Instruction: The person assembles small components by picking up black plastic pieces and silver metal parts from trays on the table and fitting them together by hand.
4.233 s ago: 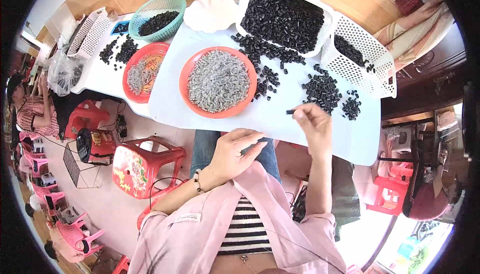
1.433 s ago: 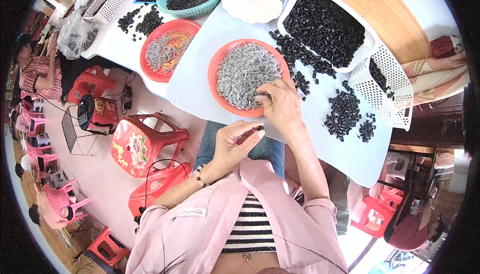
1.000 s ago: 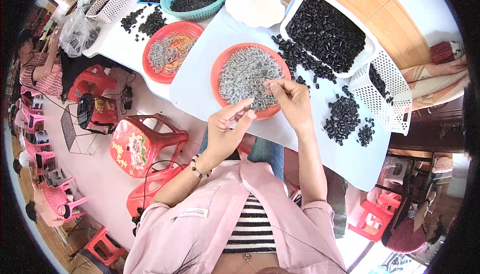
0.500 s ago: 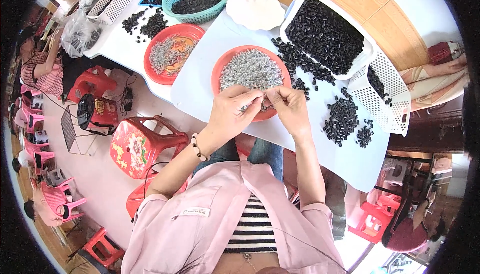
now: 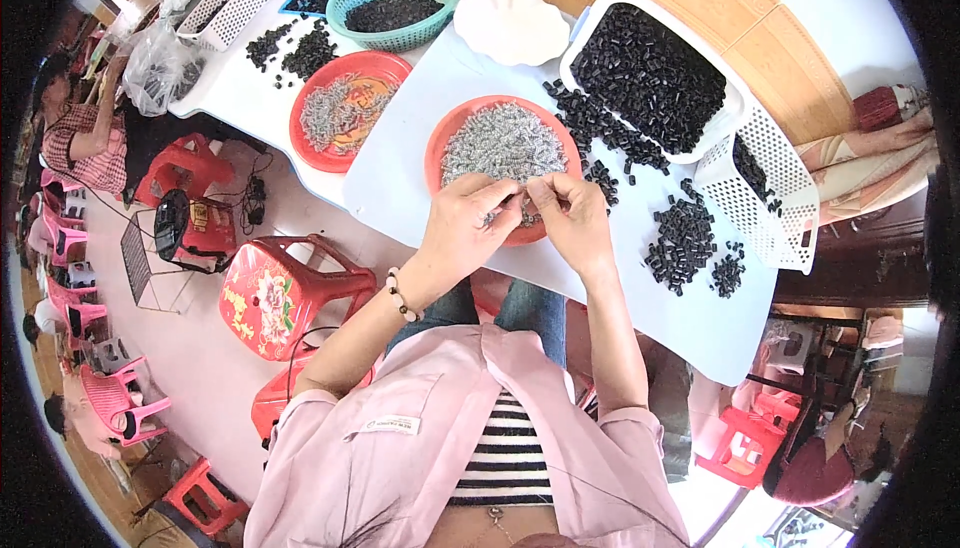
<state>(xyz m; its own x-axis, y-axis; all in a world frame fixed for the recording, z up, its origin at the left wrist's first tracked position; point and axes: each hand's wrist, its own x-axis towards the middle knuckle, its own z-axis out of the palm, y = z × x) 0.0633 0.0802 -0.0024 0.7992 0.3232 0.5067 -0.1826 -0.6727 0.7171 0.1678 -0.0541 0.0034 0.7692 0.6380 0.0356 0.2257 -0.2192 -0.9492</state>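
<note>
At frame centre, the left hand (image 5: 462, 226) and right hand (image 5: 575, 223) each pinch thumb and forefinger together; any clamped part is too small to identify. Silver parts (image 5: 503, 138) fill the red bowl (image 5: 434, 160) beneath; black pieces (image 5: 650, 78) lie upper right.

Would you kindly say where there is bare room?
The bluish tabletop is bare left of the red bowl of silvery pieces, and along the front right edge before the black piles. Black pieces crowd the space between bowl and white tub; left hand and right hand block the bowl's near side.
</note>
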